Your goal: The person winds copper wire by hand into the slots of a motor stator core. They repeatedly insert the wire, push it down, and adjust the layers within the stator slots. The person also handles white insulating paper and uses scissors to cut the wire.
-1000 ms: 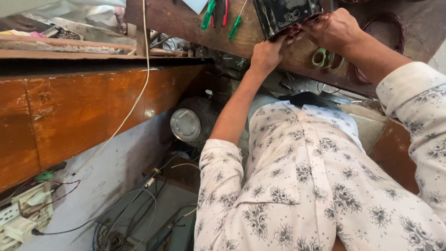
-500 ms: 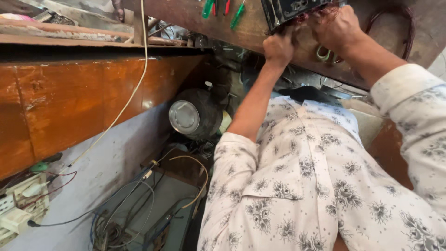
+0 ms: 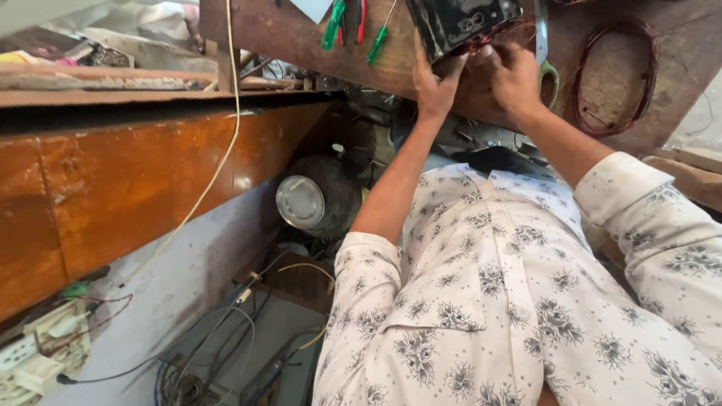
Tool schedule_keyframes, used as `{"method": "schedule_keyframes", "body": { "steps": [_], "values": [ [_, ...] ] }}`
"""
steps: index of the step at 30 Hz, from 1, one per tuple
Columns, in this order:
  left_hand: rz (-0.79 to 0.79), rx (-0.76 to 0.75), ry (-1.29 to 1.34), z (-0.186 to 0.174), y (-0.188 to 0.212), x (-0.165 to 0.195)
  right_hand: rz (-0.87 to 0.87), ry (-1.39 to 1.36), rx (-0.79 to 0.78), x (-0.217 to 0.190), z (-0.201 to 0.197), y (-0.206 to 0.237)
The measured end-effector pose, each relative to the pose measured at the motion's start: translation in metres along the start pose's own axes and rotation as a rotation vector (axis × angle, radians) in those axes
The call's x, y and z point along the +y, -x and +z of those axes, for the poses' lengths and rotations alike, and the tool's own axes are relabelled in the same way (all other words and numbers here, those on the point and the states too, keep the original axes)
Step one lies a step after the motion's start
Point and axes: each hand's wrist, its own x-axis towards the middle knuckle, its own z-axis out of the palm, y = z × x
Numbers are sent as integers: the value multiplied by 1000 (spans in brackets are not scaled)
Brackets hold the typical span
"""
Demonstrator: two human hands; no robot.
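Both arms stretched up and forward over the flower-printed shirt (image 3: 489, 301). The left hand (image 3: 435, 84) pressed flat against the lower edge of a black boxy metal device (image 3: 460, 21), fingers spread along its side, its grip closed on the casing. The right hand (image 3: 515, 75) curled just beside it at the device's corner, where thin reddish copper wire (image 3: 492, 41) bunched; whether its grip pinched the wire I could not tell. The device sat on the worn wooden tabletop (image 3: 286, 37), near green-handled screwdrivers (image 3: 335, 22) and a coil of wire (image 3: 613, 83). A round shiny metal lid (image 3: 299, 201) lay below.
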Motion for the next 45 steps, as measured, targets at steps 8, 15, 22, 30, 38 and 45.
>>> {"method": "schedule_keyframes", "body": {
  "steps": [8,15,22,30,38,45],
  "values": [
    [4,-88,-176,2,4,-15,599,-869,-12,-4,20,-9],
    [40,-117,-250,12,2,-10,674,-977,254,-31,27,-15],
    [-2,-265,-108,11,-5,-3,600,-810,164,-59,2,-12],
    [8,-325,-91,35,-14,7,724,-929,392,-46,-9,-41],
    [-70,-240,-56,59,-17,23,412,-709,212,-38,-48,-45],
    [-53,-128,-312,77,-23,16,-351,429,216,-40,-92,-53]
  ]
}}
